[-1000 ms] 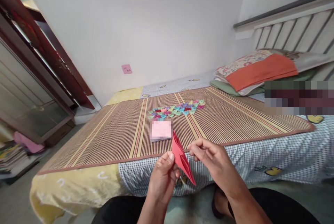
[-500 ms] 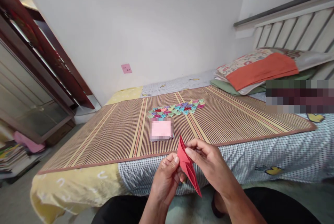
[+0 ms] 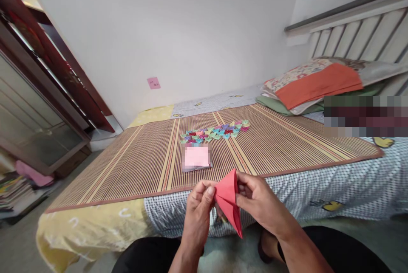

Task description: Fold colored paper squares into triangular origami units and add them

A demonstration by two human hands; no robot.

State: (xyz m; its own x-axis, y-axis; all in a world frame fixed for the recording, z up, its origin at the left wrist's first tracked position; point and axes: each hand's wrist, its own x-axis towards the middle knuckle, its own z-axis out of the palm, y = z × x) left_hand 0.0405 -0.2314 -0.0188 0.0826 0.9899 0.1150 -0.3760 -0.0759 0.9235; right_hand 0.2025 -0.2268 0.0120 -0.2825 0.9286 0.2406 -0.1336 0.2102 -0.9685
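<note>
A folded piece of red paper (image 3: 228, 196), roughly triangular with pointed upper and lower corners, is held in the air just in front of the bed's edge. My left hand (image 3: 200, 207) pinches its left corner between thumb and fingers. On the other side, my right hand (image 3: 259, 198) is closed on the paper's right edge, with some fingers hidden behind it. Beyond the hands, a blurred pink stack (image 3: 196, 157) lies on the woven mat (image 3: 134, 167). Behind that stack are rows of small colourful folded-paper pieces (image 3: 216, 132).
A patterned sheet (image 3: 350, 188) covers the bed and hangs over its front edge. Pillows (image 3: 318, 84) are piled at the right by the headboard (image 3: 360, 37). A pink note (image 3: 153, 83) is on the wall. Books (image 3: 14, 196) are stacked at the far left.
The red paper has turned so its broad left face shows more. My right hand has shifted slightly down along the right edge; my left hand still grips the left side.
</note>
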